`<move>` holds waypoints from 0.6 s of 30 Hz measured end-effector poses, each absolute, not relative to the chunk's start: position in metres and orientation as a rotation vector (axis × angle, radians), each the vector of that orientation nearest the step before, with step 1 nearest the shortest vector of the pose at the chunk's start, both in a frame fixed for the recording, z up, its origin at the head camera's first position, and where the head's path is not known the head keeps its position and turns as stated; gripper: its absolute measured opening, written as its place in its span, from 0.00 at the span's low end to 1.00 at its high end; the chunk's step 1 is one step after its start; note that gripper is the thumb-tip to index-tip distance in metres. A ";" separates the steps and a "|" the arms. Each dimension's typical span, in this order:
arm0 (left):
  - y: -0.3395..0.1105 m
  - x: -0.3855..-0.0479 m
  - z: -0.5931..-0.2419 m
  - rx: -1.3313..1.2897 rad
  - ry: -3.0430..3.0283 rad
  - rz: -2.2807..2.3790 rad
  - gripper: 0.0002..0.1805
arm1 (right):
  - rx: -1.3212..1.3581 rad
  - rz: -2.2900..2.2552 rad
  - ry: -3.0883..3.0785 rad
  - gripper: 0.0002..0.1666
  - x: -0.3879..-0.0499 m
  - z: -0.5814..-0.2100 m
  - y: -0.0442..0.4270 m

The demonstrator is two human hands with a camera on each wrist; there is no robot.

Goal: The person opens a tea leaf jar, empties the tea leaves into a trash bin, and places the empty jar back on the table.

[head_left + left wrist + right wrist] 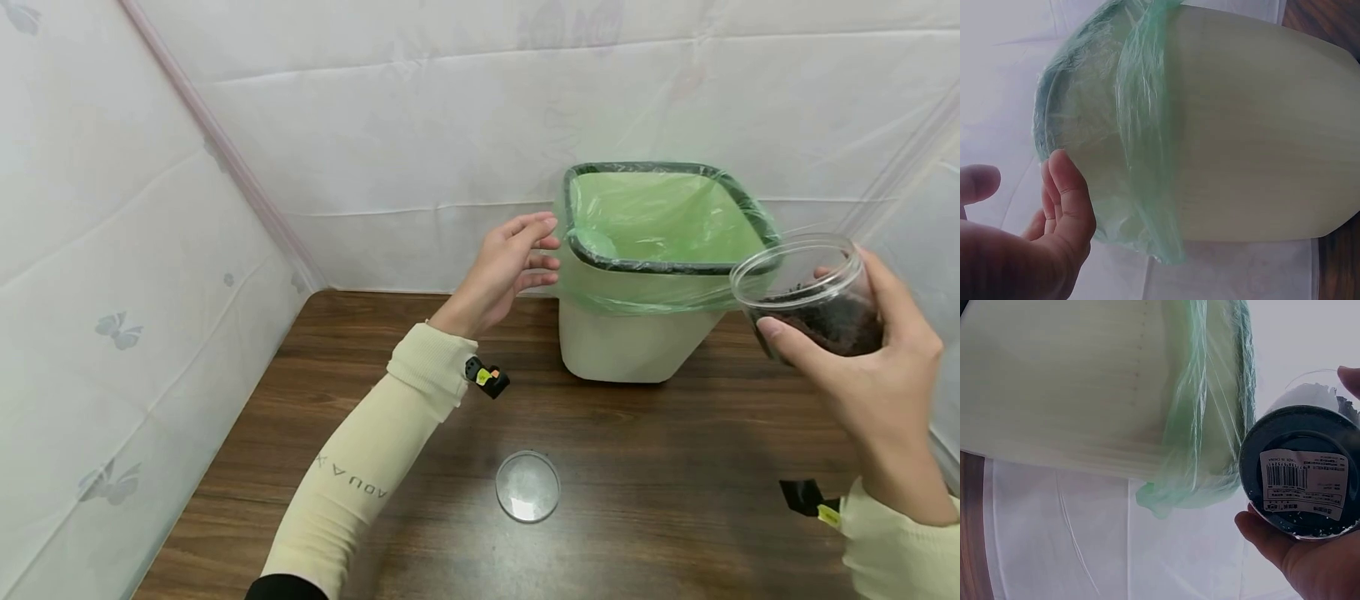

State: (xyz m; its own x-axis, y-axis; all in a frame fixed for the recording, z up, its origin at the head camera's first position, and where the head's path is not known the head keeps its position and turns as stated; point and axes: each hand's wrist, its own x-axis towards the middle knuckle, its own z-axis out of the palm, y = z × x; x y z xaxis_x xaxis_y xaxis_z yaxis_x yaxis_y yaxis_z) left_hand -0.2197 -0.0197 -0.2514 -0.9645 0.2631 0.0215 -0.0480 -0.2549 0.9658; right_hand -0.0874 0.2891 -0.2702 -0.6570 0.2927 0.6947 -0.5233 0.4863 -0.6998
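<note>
My right hand (888, 358) grips a clear round jar (817, 304) holding dark crumbly material, tilted beside the right rim of a pale bin (630, 337). In the right wrist view the jar's base (1304, 519) shows a barcode label (1304, 481), and part of the right hand (1322, 562) is around it. A green plastic bag (660, 217) lines the bin and folds over its dark rim. My left hand (513, 267), fingers loosely bent and holding nothing, is at the bin's left side; in the left wrist view its fingertips (1059, 159) are close to the rim, contact unclear.
A clear round lid (528, 487) lies on the brown wooden table (637, 500) in front of the bin. White sheeting (420, 125) with a faint butterfly pattern stands behind the table and along both sides.
</note>
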 end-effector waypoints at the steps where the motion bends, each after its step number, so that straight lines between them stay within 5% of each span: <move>1: -0.019 -0.220 -0.251 0.258 1.784 2.329 0.18 | 0.168 1.257 -1.929 0.45 -0.088 -0.270 0.290; 18: -0.012 -0.232 -0.244 0.228 1.875 2.282 0.17 | 0.061 1.287 -1.928 0.49 -0.098 -0.266 0.297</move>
State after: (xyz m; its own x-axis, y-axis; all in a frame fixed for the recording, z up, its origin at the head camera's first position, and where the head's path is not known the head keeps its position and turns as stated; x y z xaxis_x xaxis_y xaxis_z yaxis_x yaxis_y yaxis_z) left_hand -0.2320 -0.0124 -0.2442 -0.9722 0.2341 0.0048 -0.0407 -0.1892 0.9811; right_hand -0.0983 0.2972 -0.2656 -0.6793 0.3700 0.6337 -0.4432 0.4814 -0.7562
